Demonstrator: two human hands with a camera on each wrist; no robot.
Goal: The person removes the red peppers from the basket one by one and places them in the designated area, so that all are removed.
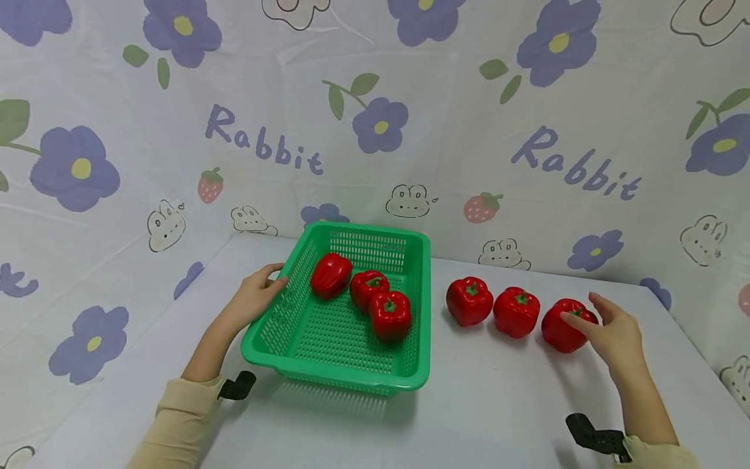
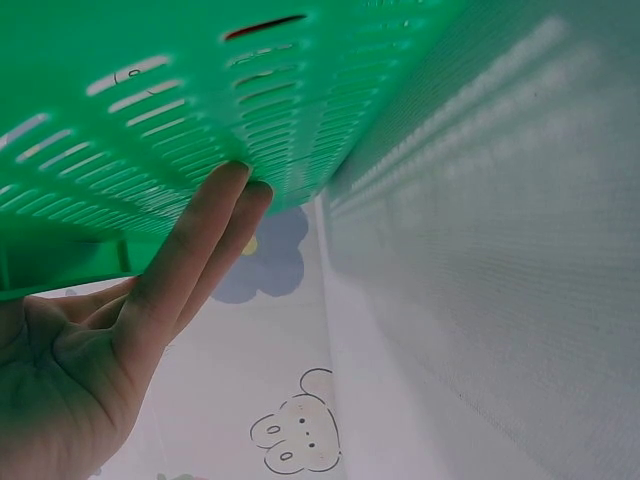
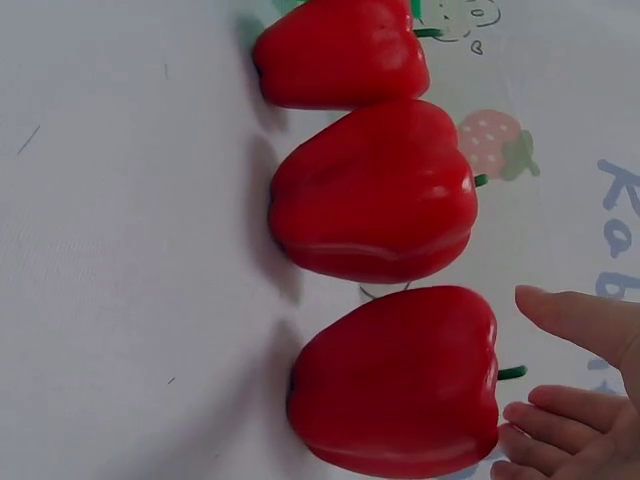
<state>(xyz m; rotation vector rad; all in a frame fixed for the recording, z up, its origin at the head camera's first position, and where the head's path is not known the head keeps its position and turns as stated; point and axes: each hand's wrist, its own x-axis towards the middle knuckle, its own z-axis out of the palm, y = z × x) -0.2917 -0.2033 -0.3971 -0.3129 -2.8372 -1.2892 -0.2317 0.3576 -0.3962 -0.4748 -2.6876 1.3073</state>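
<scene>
My left hand (image 1: 258,296) rests against the left side of a green plastic basket (image 1: 328,335). In the left wrist view its straight fingers (image 2: 185,260) touch the slotted wall (image 2: 60,60) from outside. Inside the basket lie three red bell peppers: one on its side (image 1: 331,276), one behind (image 1: 368,286) and one upright (image 1: 390,316). My right hand (image 1: 618,332) is at the rightmost of three peppers on the table, with thumb and fingers spread around the top of that pepper (image 1: 561,333). The right wrist view shows a gap between the thumb (image 3: 575,315) and the pepper (image 3: 395,390).
Two more red bell peppers, one in the middle (image 1: 516,314) and one nearest the basket (image 1: 469,303), stand in a row on the white table (image 1: 480,397). A patterned cloth (image 1: 457,130) with flowers and rabbits hangs behind the table.
</scene>
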